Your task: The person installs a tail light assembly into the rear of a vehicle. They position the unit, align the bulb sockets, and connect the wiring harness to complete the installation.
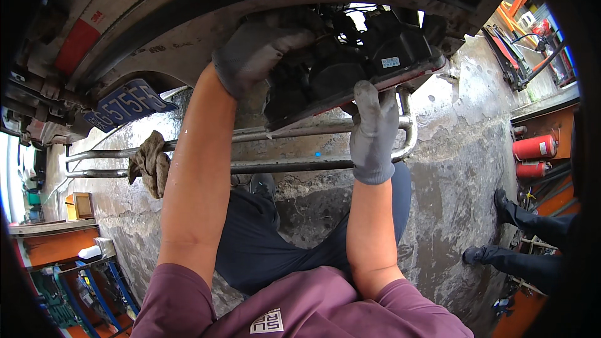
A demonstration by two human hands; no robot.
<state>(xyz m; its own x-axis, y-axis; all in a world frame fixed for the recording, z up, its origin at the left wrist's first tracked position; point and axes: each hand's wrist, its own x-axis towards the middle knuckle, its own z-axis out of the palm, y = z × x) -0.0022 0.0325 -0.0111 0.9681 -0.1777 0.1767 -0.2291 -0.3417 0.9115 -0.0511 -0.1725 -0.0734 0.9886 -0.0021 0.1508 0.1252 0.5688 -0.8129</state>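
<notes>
A black-backed vehicle tail light (341,78) with a red lens edge hangs tilted under the rear of a vehicle. My right hand (374,128), in a grey-white work glove, grips its near lower edge, the fingers lying up against the housing. My left hand (260,53), gloved too, reaches up behind the light's left end. Its fingers are curled in the shadow beside the dark wires (344,28), and what they pinch is hidden. A small pale label (390,62) is stuck on the housing.
A metal tube bar (294,166) runs across below the light, with a dirty rag (150,164) draped over it. A blue number plate (131,105) hangs at left. Red cylinders (534,148) stand at right, near another person's legs (519,269). A tool rack (87,294) is at lower left.
</notes>
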